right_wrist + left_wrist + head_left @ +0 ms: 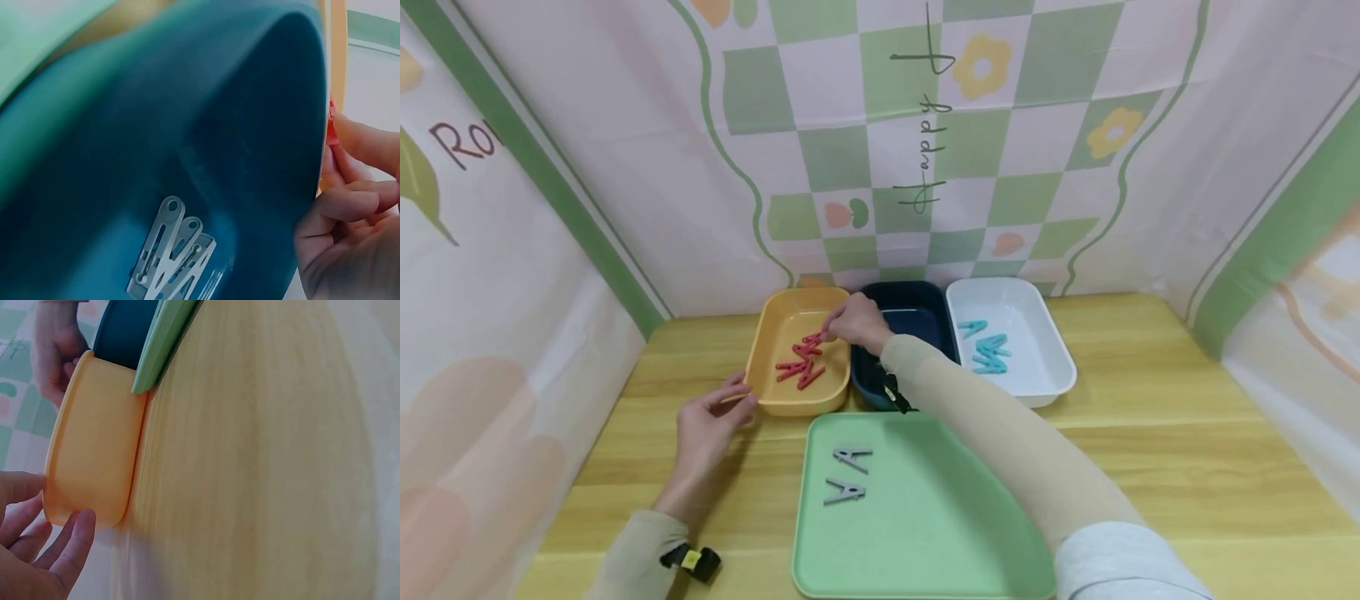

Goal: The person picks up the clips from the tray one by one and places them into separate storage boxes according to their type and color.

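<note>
My right hand (859, 322) reaches over the yellow bin (763, 333) and pinches a red clothespin (332, 125) between thumb and finger. Below it, several more red clothespins (801, 352) lie in a loose heap on the bin's floor. At that bin's near left corner, my left hand (711, 425) touches the outside wall and rim with fairly straight fingers, as the left wrist view shows too. Grey clothespins (172, 250) lie inside the dark blue bin (275, 125), hidden behind my right arm in the head view.
To the right stands a white bin (1037, 367) holding several light blue clothespins (991, 354). A green tray (925, 533) in front carries two grey clothespins (847, 490). Patterned cloth (910, 150) hangs behind the wooden table (1187, 433).
</note>
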Available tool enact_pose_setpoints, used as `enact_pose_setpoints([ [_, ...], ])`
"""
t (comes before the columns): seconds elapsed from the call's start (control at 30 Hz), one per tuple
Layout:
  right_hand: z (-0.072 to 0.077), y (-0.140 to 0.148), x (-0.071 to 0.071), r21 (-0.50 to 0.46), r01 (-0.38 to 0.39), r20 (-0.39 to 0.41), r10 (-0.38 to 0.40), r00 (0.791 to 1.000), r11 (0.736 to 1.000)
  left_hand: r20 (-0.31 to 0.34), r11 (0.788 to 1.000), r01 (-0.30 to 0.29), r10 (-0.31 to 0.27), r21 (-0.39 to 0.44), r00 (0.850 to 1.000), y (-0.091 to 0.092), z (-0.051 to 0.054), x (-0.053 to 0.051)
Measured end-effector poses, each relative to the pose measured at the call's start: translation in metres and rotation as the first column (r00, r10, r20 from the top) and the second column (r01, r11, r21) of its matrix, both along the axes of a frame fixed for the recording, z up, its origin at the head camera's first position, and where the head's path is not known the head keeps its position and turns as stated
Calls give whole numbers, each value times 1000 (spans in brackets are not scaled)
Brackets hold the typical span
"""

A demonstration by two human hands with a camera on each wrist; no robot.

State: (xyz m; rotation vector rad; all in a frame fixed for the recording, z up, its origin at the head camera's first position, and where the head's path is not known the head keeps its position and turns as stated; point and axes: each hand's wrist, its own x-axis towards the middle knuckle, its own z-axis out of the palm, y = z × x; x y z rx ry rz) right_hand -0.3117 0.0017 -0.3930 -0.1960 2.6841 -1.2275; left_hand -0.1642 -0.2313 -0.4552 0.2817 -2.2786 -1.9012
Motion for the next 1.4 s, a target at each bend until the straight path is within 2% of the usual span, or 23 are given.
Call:
enact_pose_setpoints([
  [0.2,1,0,0,-10,40,4,-40,999,999,-2,1000,-4,4,-2,1000,0,0,0],
  [0.37,6,7,1,-96,56,4,-56,998,994,2,1000,6,-6,1,1000,0,2,0],
  [0.5,11,12,8,-157,49,-7,-51,999,986,-5,1000,8,-8,-5,1000,0,1,0],
  [0.8,20,20,37,-235,19,-14,-23,1000,972,-20,1000,13,-13,3,1000,-1,-3,1],
  [1.0,24,29,58,-348,-40,21,50,999,937,-19,1000,10,-10,2,1000,0,-2,0],
  [1.13,25,37,75,-400,-52,46,77,996,915,-17,1000,25,-25,14,1000,1,-3,0],
  [1.4,28,55,107,-380,-113,-8,119,993,918,-26,1000,11,-10,23,1000,0,-2,1],
])
